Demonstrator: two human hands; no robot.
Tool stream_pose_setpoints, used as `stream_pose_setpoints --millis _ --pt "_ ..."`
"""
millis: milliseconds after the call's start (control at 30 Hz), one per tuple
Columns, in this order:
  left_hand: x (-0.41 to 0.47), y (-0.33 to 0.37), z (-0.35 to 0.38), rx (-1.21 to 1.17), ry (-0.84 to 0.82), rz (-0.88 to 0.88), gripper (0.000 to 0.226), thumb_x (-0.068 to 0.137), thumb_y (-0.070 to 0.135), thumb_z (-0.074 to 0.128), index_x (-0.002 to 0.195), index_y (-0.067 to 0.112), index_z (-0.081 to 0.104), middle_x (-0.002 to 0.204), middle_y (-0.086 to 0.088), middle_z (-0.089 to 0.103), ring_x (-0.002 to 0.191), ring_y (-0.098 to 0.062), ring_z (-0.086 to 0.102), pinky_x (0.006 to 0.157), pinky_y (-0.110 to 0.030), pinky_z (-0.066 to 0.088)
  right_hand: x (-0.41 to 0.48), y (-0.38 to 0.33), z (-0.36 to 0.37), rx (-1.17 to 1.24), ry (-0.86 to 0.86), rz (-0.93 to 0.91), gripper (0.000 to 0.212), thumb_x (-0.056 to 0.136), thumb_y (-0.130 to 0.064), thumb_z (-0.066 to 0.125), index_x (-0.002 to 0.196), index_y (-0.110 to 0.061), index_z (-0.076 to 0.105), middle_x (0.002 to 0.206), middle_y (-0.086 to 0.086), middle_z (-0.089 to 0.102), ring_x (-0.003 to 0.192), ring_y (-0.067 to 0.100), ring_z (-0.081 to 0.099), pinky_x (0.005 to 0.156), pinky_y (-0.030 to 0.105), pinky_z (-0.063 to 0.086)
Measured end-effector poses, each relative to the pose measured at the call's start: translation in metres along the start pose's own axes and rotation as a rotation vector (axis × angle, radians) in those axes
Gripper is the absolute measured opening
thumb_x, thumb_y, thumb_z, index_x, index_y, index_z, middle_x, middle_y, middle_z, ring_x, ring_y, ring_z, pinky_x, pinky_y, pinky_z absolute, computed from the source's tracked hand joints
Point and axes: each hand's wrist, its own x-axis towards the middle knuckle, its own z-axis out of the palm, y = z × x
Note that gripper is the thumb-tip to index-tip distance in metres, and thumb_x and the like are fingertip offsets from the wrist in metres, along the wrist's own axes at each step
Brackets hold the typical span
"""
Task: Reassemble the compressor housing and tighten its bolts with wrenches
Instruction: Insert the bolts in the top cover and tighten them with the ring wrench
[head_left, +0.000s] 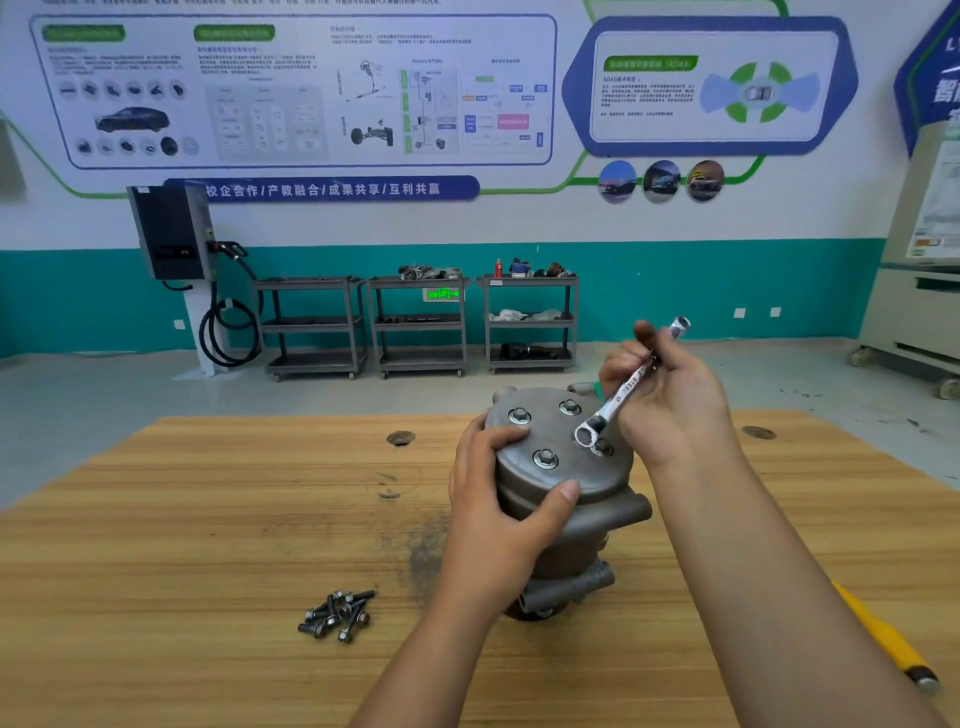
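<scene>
A light wooden table (208, 519) with visible grain is carrying a grey, rounded metal compressor housing (597, 525), which is standing upright near the table's middle with its domed cover facing up. The left hand (493, 499) is gripping the cover's rim, fingers curled over the top edge and thumb pressing the near side. The right hand (670, 405) is holding a shiny steel combination wrench (623, 395) by its shank, its fingers curled round it. The wrench's ring end is sitting just beside the right-hand one of four washered cover bolts (545, 458). A yellow-handled tool (883, 639) is lying at the table's right edge, and a small pile of loose dark bolts (340, 616) is lying left of the housing, well apart from it.
</scene>
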Motion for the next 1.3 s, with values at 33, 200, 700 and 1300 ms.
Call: stream_pose_setpoints --millis 33,200,700,1300 --pt "0.000 0.000 0.000 0.000 -0.002 -0.001 0.048 0.059 0.055 0.064 0.102 0.053 0.044 0.137 0.016 0.034 0.127 -0.013 0.040 0.104 -0.044 0.039 0.001 0.000 0.000 0.019 0.018 -0.007 0.029 0.099 -0.015 0.038 0.076 -0.006 0.053 0.058 0.001 0.043 0.045 0.009 0.043 0.042 0.012 0.042" --pt "0.000 0.000 0.000 0.016 -0.009 -0.003 0.048 0.059 0.056 0.063 0.103 0.054 0.043 0.139 0.016 0.033 0.128 -0.011 0.038 0.106 -0.042 0.037 0.006 -0.004 -0.003 0.019 0.018 -0.046 0.043 0.095 -0.046 0.037 0.072 -0.013 0.050 0.052 -0.002 0.038 0.039 0.010 0.033 0.036 0.014 0.026" --pt "0.001 -0.002 0.000 0.006 0.002 0.007 0.048 0.060 0.054 0.064 0.104 0.050 0.045 0.137 0.011 0.036 0.127 -0.013 0.040 0.105 -0.044 0.038 0.002 0.002 -0.012 0.131 0.054 -0.079 0.022 0.062 -0.018 0.040 0.041 -0.014 0.033 0.038 -0.005 0.022 0.028 0.009 0.020 0.028 0.019 0.016" --pt "-0.001 -0.001 0.004 0.031 0.008 -0.009 0.047 0.059 0.058 0.062 0.102 0.057 0.042 0.134 0.031 0.026 0.129 -0.002 0.032 0.106 -0.035 0.036 -0.039 0.006 -0.056 -0.263 0.083 -0.433 0.039 0.087 -0.017 0.024 0.049 -0.019 0.035 0.048 -0.003 0.033 0.044 0.015 0.037 0.057 0.026 0.045"
